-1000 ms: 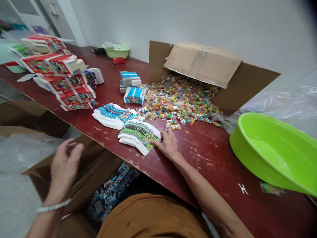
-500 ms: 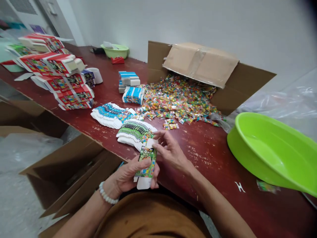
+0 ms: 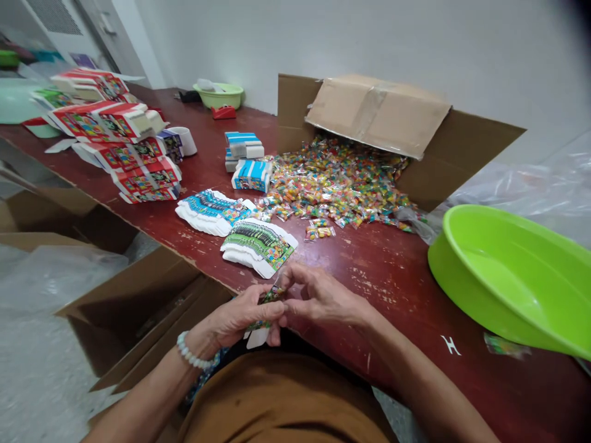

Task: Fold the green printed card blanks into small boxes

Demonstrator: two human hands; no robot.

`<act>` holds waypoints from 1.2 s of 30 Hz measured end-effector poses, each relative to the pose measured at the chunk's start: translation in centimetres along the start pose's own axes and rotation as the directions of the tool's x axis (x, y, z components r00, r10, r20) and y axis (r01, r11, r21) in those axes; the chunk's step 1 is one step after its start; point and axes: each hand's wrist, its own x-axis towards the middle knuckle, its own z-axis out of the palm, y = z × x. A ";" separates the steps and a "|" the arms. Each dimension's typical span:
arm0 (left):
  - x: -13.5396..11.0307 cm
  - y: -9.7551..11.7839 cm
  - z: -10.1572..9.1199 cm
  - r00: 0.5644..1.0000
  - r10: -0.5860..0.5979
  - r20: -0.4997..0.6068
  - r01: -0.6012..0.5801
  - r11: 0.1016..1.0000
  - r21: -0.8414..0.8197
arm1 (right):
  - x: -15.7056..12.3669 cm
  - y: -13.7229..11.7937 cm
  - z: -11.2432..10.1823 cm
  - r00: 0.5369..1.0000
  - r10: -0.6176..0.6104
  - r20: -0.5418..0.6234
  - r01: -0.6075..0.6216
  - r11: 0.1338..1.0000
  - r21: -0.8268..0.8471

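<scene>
My left hand (image 3: pixel 244 317) and my right hand (image 3: pixel 318 295) meet at the near edge of the dark red table (image 3: pixel 392 283). Both are closed on one small green printed carton blank (image 3: pixel 265 304), mostly hidden by the fingers; its white flap pokes out below. Just beyond my hands lies a fanned stack of green flat cartons (image 3: pixel 259 246), with a fanned stack of blue flat cartons (image 3: pixel 210 210) to its left. A heap of small wrapped candies (image 3: pixel 337 181) spills from a tipped cardboard box (image 3: pixel 383 120).
A bright green basin (image 3: pixel 512 277) sits at the right. Red display boxes (image 3: pixel 120 147) are piled at the left, blue-and-white small boxes (image 3: pixel 249 163) near the candies. An open cardboard box (image 3: pixel 138 307) stands on the floor below the table edge. Another green bowl (image 3: pixel 219 94) sits far back.
My right hand lifted one green blank off the stack, my left hand came up from the floor box to take it, and both have now closed around it near the table edge.
</scene>
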 end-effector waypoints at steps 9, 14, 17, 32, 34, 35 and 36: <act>0.2 0.5 1.5 0.962 0.072 -0.265 -0.065 0.997 0.035 | 0.3 1.4 2.3 0.952 0.124 -0.281 -0.068 0.977 0.202; 0.8 -0.2 1.2 0.916 0.165 -0.367 -0.175 0.985 0.005 | 0.7 1.7 3.7 0.919 0.326 -0.223 -0.176 0.844 0.507; 0.9 -0.6 1.4 0.807 0.280 -0.520 -0.287 0.956 0.069 | 0.8 2.2 3.3 0.885 0.311 -0.348 -0.171 0.910 0.379; 0.3 -1.1 0.9 0.779 0.303 -0.549 -0.321 0.945 0.065 | 1.0 3.2 3.4 0.898 0.348 -0.268 -0.114 0.774 0.623; 0.5 -1.3 0.6 0.791 0.310 -0.527 -0.302 0.947 0.104 | 1.0 3.5 2.8 0.908 0.356 -0.220 -0.148 0.765 0.626; 0.6 -1.4 0.5 0.788 0.329 -0.520 -0.301 0.943 0.141 | 1.1 3.7 2.6 0.910 0.357 -0.213 -0.146 0.754 0.640; 0.7 -1.5 0.5 0.780 0.354 -0.517 -0.309 0.935 0.175 | 1.1 3.7 2.6 0.912 0.351 -0.212 -0.134 0.745 0.653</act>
